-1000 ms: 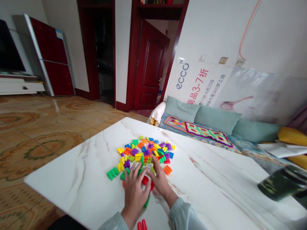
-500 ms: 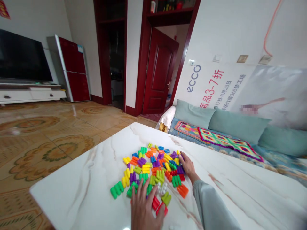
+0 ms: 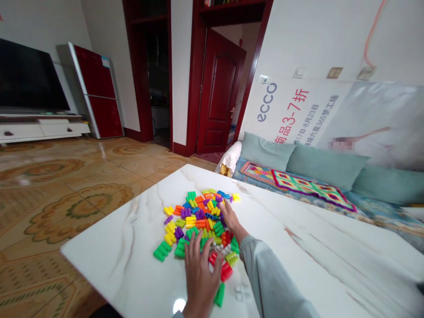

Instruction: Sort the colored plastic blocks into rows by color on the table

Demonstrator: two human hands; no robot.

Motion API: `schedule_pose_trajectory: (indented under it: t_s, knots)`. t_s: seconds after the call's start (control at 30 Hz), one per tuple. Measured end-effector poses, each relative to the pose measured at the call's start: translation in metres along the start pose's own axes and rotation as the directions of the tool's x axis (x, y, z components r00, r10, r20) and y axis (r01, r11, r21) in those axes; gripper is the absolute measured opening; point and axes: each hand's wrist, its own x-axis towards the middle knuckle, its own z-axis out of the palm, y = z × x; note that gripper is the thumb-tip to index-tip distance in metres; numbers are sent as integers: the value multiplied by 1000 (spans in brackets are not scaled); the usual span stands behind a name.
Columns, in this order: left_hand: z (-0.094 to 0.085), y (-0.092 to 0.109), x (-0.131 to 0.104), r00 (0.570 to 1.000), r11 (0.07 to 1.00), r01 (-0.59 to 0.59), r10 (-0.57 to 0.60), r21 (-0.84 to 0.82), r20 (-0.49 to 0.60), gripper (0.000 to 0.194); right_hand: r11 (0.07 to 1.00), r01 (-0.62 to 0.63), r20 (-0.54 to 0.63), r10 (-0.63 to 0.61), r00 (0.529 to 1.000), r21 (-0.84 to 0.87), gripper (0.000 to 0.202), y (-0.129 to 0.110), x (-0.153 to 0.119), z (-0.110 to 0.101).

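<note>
Many small ribbed plastic pieces in green, yellow, orange, purple, blue and red lie heaped on a white marbled table (image 3: 126,247). My left hand (image 3: 201,269) rests over the near side of the heap, fingers spread, beside red pieces (image 3: 226,271) and white-grey ones. Against the heap's right side is my right hand (image 3: 230,217), its fingers extended and touching the pieces. A green piece (image 3: 219,295) lies near my left wrist, a green block (image 3: 162,251) at the heap's left edge, and a yellow piece (image 3: 236,197) at its far right.
Beyond the table, a sofa with teal pillows (image 3: 327,164) and a crocheted cover (image 3: 311,187) runs along the right wall. A red door (image 3: 220,92), a red fridge (image 3: 96,90) and a television (image 3: 29,77) stand farther back. Patterned tiles cover the floor.
My right hand has moved left, and the pieces on that side are now bunched closer together. A green piece now shows near my left wrist. The view has shifted slightly.
</note>
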Motion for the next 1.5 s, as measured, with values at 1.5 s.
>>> schedule_pose_trajectory:
  t_s: [1.5]
  knots:
    - [52, 41, 52, 607, 789, -613, 507, -46, 612, 46, 583, -238, -111, 246, 963, -777, 62, 41, -190, -150]
